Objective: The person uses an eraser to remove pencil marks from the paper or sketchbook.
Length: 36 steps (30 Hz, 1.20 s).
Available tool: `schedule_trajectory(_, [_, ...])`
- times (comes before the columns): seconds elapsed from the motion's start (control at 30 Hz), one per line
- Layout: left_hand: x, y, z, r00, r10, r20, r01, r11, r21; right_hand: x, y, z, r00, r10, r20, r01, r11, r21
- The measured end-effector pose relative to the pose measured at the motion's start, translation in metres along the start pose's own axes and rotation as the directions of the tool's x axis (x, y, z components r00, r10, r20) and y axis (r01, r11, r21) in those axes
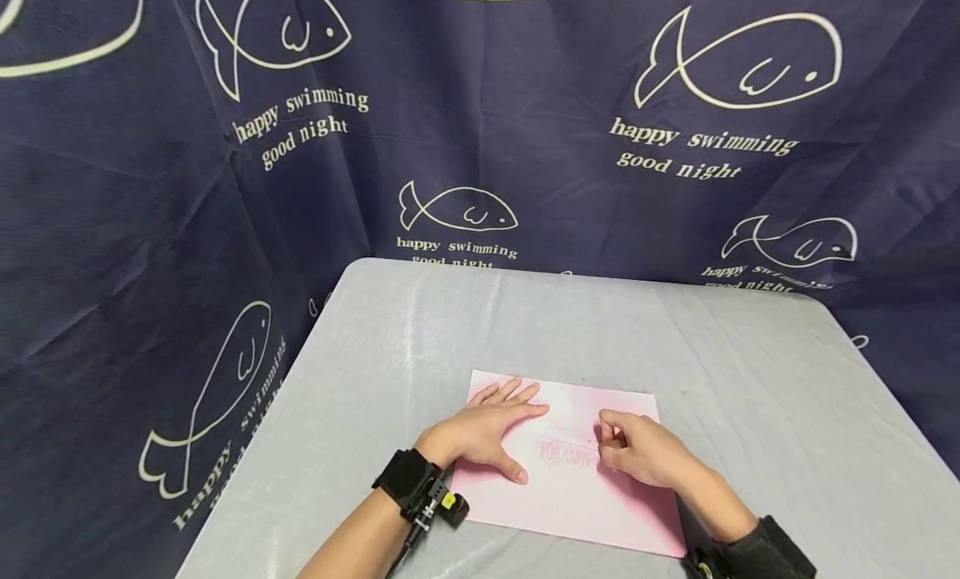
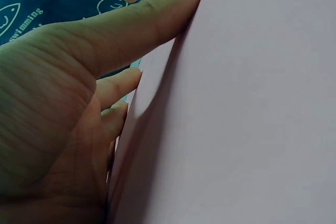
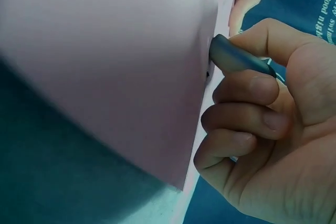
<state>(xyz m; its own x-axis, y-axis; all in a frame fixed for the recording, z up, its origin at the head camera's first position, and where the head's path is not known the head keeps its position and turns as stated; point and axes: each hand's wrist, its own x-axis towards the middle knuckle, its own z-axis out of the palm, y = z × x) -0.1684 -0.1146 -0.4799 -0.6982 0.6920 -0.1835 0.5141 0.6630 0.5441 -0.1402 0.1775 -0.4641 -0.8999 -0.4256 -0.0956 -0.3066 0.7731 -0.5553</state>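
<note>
A pink sheet of paper [image 1: 577,512] lies on the table, with a patch of reddish pencil-like scribble [image 1: 567,454] near its middle. My left hand [image 1: 483,429] presses flat on the sheet's left part, fingers spread and thumb out to the side. Over the right part, my right hand [image 1: 645,450] pinches a small dark blue-grey eraser [image 3: 239,59] between thumb and fingers. In the right wrist view the eraser's blunt end touches the paper, with a dark crumb beside it. The other fingers of that hand are curled. From the head view the eraser is mostly hidden by the fingers.
A pale grey cloth covers the table [image 1: 585,329]. A dark blue curtain [image 1: 555,146] printed with fish and lettering hangs behind and to the left. Black straps [image 1: 408,479] with small cameras sit on both wrists, and a cable runs along the left forearm.
</note>
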Motion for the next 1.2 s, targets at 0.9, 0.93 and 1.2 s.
schedule_trajectory(0.9, [0.000,-0.001,0.001,1.000,-0.012,-0.004,0.012,0.999,0.041,0.051,-0.035,0.028,0.975,-0.215,0.052,0.214,0.977,0.016])
schedule_trajectory(0.93, [0.000,-0.001,0.001,1.000,-0.011,-0.006,0.011,0.999,0.042,0.051,-0.034,0.027,0.978,-0.204,0.052,0.204,0.979,0.016])
schedule_trajectory(1.2, [0.000,-0.004,0.003,1.000,0.013,-0.010,-0.013,1.000,0.027,0.042,-0.033,0.025,0.988,-0.152,0.040,0.153,0.988,-0.032])
